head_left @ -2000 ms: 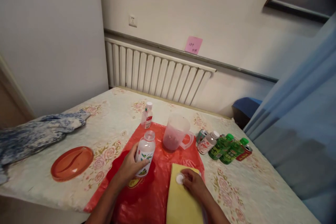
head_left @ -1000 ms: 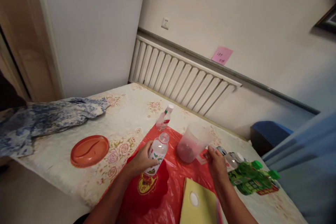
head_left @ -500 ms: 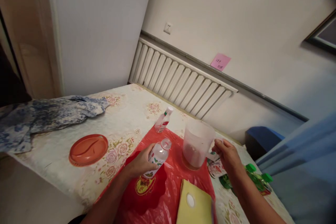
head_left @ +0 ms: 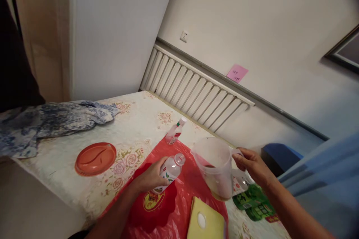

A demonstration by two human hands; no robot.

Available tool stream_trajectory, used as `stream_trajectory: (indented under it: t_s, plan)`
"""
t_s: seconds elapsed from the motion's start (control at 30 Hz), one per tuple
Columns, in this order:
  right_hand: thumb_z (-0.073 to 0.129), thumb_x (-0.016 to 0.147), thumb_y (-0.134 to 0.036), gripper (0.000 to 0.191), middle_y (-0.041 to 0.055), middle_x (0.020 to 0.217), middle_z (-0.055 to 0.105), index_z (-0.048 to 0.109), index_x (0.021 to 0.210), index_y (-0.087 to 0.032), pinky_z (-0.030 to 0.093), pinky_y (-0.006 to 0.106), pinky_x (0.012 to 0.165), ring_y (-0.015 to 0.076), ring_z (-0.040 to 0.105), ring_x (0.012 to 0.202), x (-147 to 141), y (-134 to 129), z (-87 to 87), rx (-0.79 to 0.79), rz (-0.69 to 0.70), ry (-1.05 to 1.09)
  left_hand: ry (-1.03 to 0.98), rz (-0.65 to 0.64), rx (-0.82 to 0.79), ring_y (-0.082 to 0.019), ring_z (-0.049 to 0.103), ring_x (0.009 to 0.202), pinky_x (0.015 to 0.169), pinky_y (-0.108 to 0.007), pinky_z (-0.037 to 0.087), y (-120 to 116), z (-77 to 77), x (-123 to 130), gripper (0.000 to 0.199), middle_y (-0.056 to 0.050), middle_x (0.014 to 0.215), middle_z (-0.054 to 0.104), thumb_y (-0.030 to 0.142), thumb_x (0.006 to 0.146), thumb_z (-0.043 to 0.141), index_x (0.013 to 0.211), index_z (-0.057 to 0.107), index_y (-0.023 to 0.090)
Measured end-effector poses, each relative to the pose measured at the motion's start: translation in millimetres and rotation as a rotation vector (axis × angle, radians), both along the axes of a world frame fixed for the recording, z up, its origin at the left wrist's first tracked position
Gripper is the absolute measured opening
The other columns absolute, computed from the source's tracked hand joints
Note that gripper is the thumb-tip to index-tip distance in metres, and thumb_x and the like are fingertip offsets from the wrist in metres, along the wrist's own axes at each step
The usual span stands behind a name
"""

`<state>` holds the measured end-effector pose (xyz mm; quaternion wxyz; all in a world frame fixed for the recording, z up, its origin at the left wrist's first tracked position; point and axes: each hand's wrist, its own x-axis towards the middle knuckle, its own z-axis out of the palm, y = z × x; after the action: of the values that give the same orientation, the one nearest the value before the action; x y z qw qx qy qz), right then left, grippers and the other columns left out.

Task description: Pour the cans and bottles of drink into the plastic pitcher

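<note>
My left hand (head_left: 153,175) is wrapped round a clear plastic bottle (head_left: 172,168) with a printed label, its uncapped mouth leaning up to the right. My right hand (head_left: 251,162) grips the handle of a translucent measuring jug (head_left: 214,168). The jug tilts toward the bottle, with brownish liquid inside it, and its spout is apart from the bottle mouth. Beneath both lies a red plastic bag (head_left: 168,218) with a yellow print. A yellow booklet or cloth-like pad (head_left: 206,218) with a white oval rests on the bag, its kind unclear.
A capped clear bottle (head_left: 174,131) stands behind the bag. To the left are an orange-red lid-like dish (head_left: 95,159) and a blue patterned cloth (head_left: 73,119). Green-labelled bottles (head_left: 254,201) lie at the right on the flowered tablecloth (head_left: 140,108). A radiator (head_left: 193,84) runs along the wall.
My right hand has tipped the jug toward the bottle and shifted it slightly right, and the liquid has moved inside. My left hand still holds the bottle, leaning a little more. The view has shifted slightly.
</note>
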<state>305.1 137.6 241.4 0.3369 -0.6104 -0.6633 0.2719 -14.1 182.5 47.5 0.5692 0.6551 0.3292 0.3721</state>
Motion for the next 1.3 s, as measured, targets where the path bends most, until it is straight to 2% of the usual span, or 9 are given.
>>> stream_trajectory:
  t_s: [0.17, 0.43, 0.6, 0.9, 1.13, 1.3]
  plan:
    - [0.068, 0.07, -0.067, 0.051, -0.0073, 0.054, 0.032, 0.053, 0.062, -0.019, 0.022, 0.025, 0.05, 0.0088, 0.028, 0.052, -12, 0, 15.8, -0.049, 0.042, -0.096, 0.037, 0.024, 0.016, -0.02, 0.064, 0.098, 0.08, -0.024, 0.048, 0, -0.9, 1, 0.065, 0.002, 0.108, 0.069, 0.01, 0.056, 0.064, 0.119, 0.054, 0.023]
    - [0.065, 0.074, -0.065, 0.049, -0.0068, 0.054, 0.033, 0.053, 0.062, -0.019, 0.022, 0.024, 0.048, 0.009, 0.028, 0.052, -26, 6, 31.7, -0.086, 0.128, -0.224, 0.008, 0.009, 0.02, -0.022, 0.063, 0.1, 0.081, -0.025, 0.048, -1, 2.2, -1, 0.068, -0.001, 0.114, 0.067, 0.011, 0.056, 0.066, 0.122, 0.053, 0.023]
    - [0.067, 0.072, -0.066, 0.05, -0.0058, 0.054, 0.036, 0.056, 0.062, -0.019, 0.025, 0.024, 0.048, 0.0097, 0.03, 0.053, -35, 11, 37.8, -0.099, 0.149, -0.252, -0.006, -0.016, 0.012, -0.021, 0.063, 0.097, 0.079, -0.025, 0.048, -3, 5.4, -1, 0.066, 0.0, 0.11, 0.068, 0.011, 0.057, 0.064, 0.121, 0.053, 0.023]
    - [0.067, 0.074, -0.061, 0.046, -0.0039, 0.056, 0.041, 0.057, 0.061, -0.018, 0.027, 0.026, 0.051, 0.0112, 0.035, 0.056, -47, 21, 47.5, -0.079, 0.206, -0.332, -0.03, -0.009, 0.019, -0.022, 0.063, 0.101, 0.082, -0.026, 0.049, 0, -2.7, -1, 0.07, -0.001, 0.114, 0.067, 0.009, 0.055, 0.065, 0.123, 0.054, 0.024]
    - [0.067, 0.077, -0.056, 0.041, -0.0014, 0.059, 0.05, 0.061, 0.063, -0.018, 0.032, 0.026, 0.052, 0.013, 0.041, 0.058, -47, 26, 51.1, -0.056, 0.238, -0.362, -0.06, -0.036, -0.055, -0.023, 0.063, 0.096, 0.069, -0.025, 0.05, -2, -2.6, 0, 0.073, -0.003, 0.114, 0.067, 0.009, 0.055, 0.062, 0.126, 0.051, 0.023]
    - [0.067, 0.078, -0.054, 0.039, -0.0014, 0.059, 0.051, 0.062, 0.064, -0.018, 0.032, 0.026, 0.051, 0.0127, 0.042, 0.057, -50, 27, 51.9, -0.063, 0.257, -0.369, -0.052, -0.02, -0.004, -0.022, 0.063, 0.095, 0.073, -0.026, 0.049, -2, -2.7, -1, 0.068, -0.001, 0.11, 0.067, 0.009, 0.055, 0.062, 0.122, 0.054, 0.024]
